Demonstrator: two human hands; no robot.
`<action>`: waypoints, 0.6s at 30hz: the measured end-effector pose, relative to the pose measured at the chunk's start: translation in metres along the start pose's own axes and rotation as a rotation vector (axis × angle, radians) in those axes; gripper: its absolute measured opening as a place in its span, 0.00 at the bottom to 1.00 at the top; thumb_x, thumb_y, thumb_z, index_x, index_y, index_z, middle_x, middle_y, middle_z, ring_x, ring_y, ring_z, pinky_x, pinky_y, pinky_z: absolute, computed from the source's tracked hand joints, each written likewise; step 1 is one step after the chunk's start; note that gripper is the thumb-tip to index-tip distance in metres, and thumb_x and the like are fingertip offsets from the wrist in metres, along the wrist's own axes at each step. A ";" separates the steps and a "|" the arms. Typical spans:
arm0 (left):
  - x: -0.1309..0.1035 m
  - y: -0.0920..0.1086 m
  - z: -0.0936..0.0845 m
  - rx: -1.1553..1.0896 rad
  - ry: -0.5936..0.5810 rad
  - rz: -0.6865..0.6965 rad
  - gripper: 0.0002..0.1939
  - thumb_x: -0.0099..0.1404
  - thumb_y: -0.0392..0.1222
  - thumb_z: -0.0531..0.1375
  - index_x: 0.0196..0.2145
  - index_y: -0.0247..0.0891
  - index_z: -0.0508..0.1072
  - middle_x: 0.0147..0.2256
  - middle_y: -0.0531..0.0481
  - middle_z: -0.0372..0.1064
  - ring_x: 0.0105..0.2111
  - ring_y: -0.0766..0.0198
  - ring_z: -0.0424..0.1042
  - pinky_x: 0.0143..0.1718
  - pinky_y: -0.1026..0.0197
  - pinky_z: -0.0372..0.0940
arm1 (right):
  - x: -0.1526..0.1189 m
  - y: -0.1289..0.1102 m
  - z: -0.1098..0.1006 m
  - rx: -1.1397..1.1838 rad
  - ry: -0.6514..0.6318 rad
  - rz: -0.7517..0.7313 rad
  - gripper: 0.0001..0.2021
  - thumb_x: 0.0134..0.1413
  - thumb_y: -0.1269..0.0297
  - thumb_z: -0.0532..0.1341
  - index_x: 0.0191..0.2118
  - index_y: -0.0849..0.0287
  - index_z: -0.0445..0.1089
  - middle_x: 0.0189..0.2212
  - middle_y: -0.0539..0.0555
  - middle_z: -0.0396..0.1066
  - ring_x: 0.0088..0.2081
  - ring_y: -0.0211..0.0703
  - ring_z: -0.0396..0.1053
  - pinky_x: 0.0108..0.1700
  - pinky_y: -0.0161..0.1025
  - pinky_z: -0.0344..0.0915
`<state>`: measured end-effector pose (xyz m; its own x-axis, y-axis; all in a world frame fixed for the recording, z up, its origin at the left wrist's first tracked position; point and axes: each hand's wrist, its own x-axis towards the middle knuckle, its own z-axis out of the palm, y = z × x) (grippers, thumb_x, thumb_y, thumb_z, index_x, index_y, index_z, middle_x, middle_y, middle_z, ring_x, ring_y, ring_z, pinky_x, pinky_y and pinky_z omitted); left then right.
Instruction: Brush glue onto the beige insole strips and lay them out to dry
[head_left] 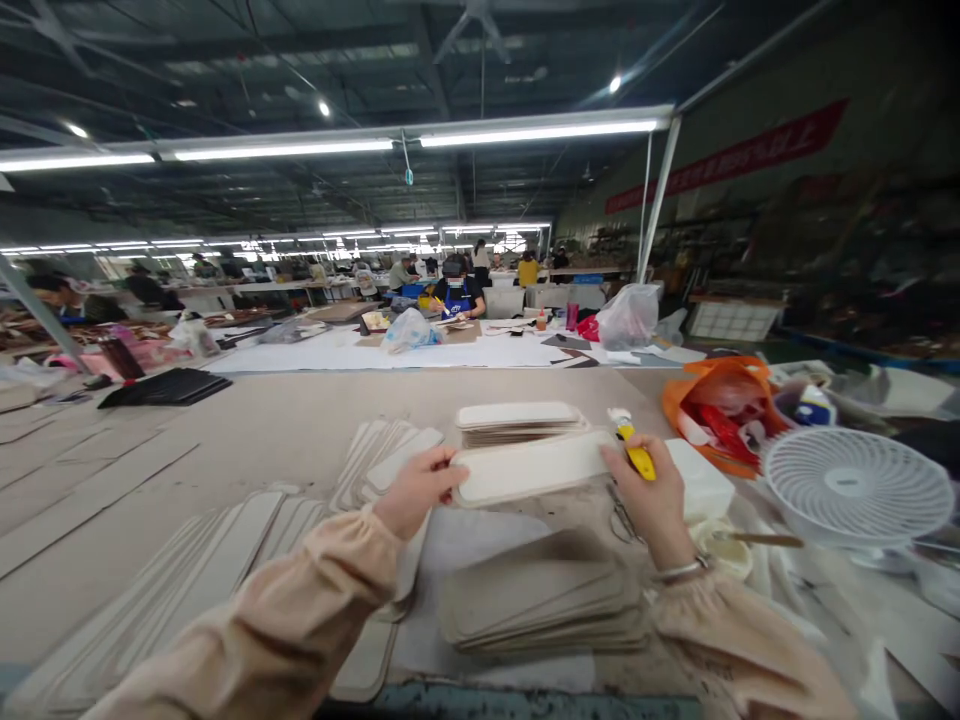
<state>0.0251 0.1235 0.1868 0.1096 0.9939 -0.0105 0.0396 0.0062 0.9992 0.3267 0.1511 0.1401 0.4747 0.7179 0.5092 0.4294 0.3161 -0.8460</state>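
A: State the position of the work piece.
B: The white panel, a long strip with rounded corners, lies between the two hands above the table. Its right end is slightly higher than its left in the view.

A: Specify the left hand.
B: The left hand grasps the left end of the panel; thumb and fingers are closed on its edge.

A: Specify the right hand.
B: The right hand has its thumb at the panel's right end. Its fingers also retain a yellow-handled tool, pale tip pointing up and away from the wearer.

A: Identify adjacent items.
B: Directly behind the panel is a neat stack of similar pieces; whether the panel touches it cannot be determined. Nearer the wearer, a grey-brown stack rests with its layers unevenly offset. To the left, a row of overlapping strips fans across the surface.

A: Identify items at the right.
B: A small tub with a stick across it stands just beside the right wrist. Farther right is a white fan, with an orange bag behind it.
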 end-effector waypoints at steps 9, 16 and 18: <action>0.131 0.033 -0.014 0.471 0.202 0.036 0.13 0.56 0.34 0.61 0.41 0.33 0.75 0.26 0.53 0.69 0.24 0.70 0.66 0.23 0.70 0.61 | 0.091 0.001 0.079 -0.216 -0.050 -0.070 0.15 0.40 0.52 0.62 0.33 0.54 0.63 0.26 0.49 0.67 0.30 0.46 0.63 0.36 0.41 0.58; 0.168 0.010 -0.017 0.762 0.263 0.058 0.12 0.53 0.32 0.62 0.37 0.33 0.78 0.34 0.45 0.75 0.38 0.56 0.74 0.43 0.59 0.67 | 0.104 0.025 0.106 -0.406 -0.105 -0.043 0.12 0.43 0.56 0.62 0.33 0.53 0.63 0.25 0.51 0.67 0.31 0.48 0.66 0.37 0.42 0.60; 0.165 0.007 -0.017 0.815 0.287 0.091 0.15 0.53 0.33 0.63 0.41 0.32 0.78 0.41 0.41 0.74 0.45 0.52 0.72 0.51 0.55 0.64 | 0.105 0.030 0.103 -0.474 -0.123 -0.068 0.14 0.45 0.52 0.62 0.35 0.54 0.64 0.26 0.52 0.68 0.31 0.50 0.67 0.37 0.44 0.60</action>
<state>0.0266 0.2890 0.1927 -0.1036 0.9767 0.1879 0.7541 -0.0460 0.6551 0.3107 0.2997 0.1525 0.3515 0.7821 0.5145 0.7720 0.0687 -0.6319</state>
